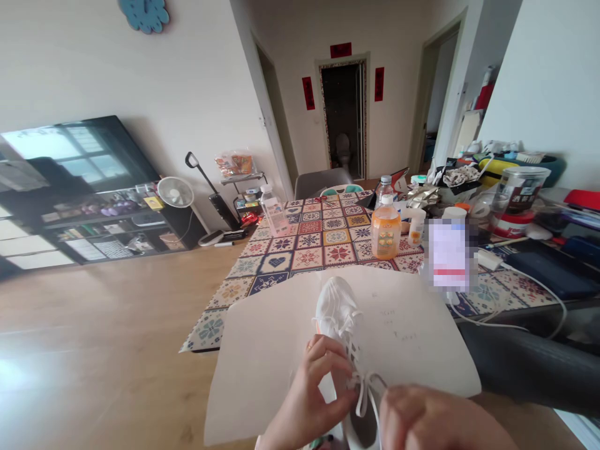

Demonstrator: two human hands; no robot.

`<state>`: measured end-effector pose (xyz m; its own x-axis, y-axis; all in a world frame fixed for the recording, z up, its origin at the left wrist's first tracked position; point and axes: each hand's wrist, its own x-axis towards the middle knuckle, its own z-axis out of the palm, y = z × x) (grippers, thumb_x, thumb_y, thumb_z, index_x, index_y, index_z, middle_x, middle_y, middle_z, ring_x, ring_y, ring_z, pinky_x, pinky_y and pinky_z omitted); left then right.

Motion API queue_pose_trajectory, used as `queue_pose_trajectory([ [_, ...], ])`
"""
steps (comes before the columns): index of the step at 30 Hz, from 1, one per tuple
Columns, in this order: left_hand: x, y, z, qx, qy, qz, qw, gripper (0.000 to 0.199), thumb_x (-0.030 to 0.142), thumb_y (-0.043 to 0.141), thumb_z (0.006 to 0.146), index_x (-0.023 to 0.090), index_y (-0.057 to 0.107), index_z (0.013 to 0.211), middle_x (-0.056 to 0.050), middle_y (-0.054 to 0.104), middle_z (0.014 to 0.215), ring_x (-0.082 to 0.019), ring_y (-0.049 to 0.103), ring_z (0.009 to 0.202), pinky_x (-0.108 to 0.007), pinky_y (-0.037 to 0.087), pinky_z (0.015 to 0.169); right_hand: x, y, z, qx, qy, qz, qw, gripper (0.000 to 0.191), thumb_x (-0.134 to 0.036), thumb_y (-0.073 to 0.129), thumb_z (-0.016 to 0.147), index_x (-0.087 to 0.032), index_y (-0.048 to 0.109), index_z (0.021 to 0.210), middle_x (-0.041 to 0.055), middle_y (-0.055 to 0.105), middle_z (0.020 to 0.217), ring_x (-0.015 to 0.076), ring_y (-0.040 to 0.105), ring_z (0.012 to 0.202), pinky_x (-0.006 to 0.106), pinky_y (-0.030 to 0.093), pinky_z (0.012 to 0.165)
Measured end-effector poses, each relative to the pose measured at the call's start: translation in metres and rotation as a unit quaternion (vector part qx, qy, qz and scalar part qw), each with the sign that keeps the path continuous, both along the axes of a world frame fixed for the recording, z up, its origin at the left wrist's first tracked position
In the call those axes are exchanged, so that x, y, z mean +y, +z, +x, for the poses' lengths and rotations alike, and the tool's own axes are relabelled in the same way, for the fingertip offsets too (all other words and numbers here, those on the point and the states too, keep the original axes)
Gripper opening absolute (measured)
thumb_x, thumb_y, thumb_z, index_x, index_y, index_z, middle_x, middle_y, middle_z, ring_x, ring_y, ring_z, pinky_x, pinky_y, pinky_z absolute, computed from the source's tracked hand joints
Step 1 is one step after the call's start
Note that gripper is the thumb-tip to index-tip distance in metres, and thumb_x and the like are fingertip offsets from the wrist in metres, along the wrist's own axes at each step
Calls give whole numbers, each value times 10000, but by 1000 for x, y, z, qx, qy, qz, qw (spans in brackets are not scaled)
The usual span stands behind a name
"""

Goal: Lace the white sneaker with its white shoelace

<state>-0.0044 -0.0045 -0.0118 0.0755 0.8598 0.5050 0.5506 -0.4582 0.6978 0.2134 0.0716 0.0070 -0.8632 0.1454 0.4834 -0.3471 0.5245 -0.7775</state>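
A white sneaker [336, 300] lies with its toe pointing away from me, on a large white sheet [262, 356] over the table's near edge. White shoelaces [360, 394] cross its front and form a loop near the opening. My left hand [316, 387] is at the left of the shoe, thumb and fingers pinched on the lace at the loop. To the right of the opening, my right hand [422, 415] is curled closed, with a lace end running to its fingers. Its fingertips are partly hidden and slightly blurred.
A patterned tablecloth [307, 256] covers the table. On it stand an orange drink bottle [385, 231], a pale pink bottle [274, 212], a phone with a blurred screen [450, 253], a white cable [539, 275] and a clear jar [518, 194] amid clutter at right.
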Motion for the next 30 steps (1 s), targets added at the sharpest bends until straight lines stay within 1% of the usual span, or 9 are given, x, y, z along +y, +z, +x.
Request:
queue_pose_trajectory([
  [4, -1, -2, 3, -16, -16, -11, 1000, 268, -22, 622, 701, 211, 616, 833, -30, 623, 915, -209, 577, 890, -369, 429, 870, 7, -5, -6, -41, -165, 37, 985, 188, -315, 513, 1054, -234, 599, 908, 35, 661, 906, 181, 637, 863, 284, 520, 786],
  [6, -2, -3, 4, -14, -19, -15, 1000, 268, -20, 602, 713, 212, 602, 846, -25, 617, 917, -205, 573, 891, -373, 421, 882, 9, -8, -12, -46, -200, 98, 974, 69, -171, 543, 1000, -226, 585, 988, 47, 658, 960, 200, 616, 916, 311, 507, 832],
  [8, -2, -4, 5, -12, -15, -19, 1000, 271, -24, 575, 715, 213, 572, 846, -22, 608, 924, -202, 566, 891, -371, 420, 880, 8, -9, -17, -41, -206, 159, 965, 199, -59, 550, 915, -225, 569, 1024, 49, 665, 995, 214, 599, 939, 341, 488, 859],
  [10, -2, -4, 5, -11, -13, -25, 1000, 271, -28, 561, 708, 214, 534, 826, -23, 600, 937, -202, 561, 896, -365, 421, 876, 6, -9, -20, -31, -210, 197, 957, 280, -2, 559, 824, -230, 554, 987, 35, 661, 986, 215, 585, 919, 351, 469, 848],
  [14, -1, -4, 5, -16, -18, -32, 999, 290, -43, 546, 685, 217, 483, 795, -26, 595, 972, -201, 558, 915, -360, 423, 891, 2, -10, -21, -20, -216, 198, 956, 310, 31, 550, 716, -225, 486, 879, 24, 630, 971, 206, 571, 900, 341, 458, 830],
  [18, -1, -5, 4, -19, -28, -38, 999, 269, -24, 560, 722, 218, 509, 829, -46, 597, 1042, -214, 567, 971, -363, 432, 915, 1, -14, -24, -24, -229, 173, 957, 331, 30, 514, 766, -232, 488, 966, 40, 624, 1010, 209, 580, 927, 329, 481, 835],
  [22, -2, -6, 3, -43, -46, -41, 997, 258, -17, 553, 690, 215, 465, 761, -51, 602, 1076, -228, 580, 1006, -380, 423, 956, 1, -14, -26, -18, -222, 141, 965, 306, 36, 493, 719, -237, 444, 849, 25, 593, 981, 192, 576, 892, 285, 488, 794],
  [26, -2, -5, 3, -46, -36, -60, 996, 289, -15, 542, 693, 215, 540, 868, -80, 588, 1144, -251, 580, 1063, -391, 434, 961, 2, -13, -25, -19, -208, 122, 970, 278, 7, 492, 787, -240, 486, 914, 37, 601, 1013, 194, 588, 921, 286, 500, 817],
  [30, -2, -3, 3, -57, -47, -55, 996, 202, 28, 560, 719, 212, 496, 773, -72, 606, 1089, -245, 581, 1023, -398, 427, 967, 3, -14, -24, -40, -204, 113, 972, 252, -1, 517, 782, -234, 491, 876, 36, 598, 1020, 195, 590, 934, 290, 503, 827],
])
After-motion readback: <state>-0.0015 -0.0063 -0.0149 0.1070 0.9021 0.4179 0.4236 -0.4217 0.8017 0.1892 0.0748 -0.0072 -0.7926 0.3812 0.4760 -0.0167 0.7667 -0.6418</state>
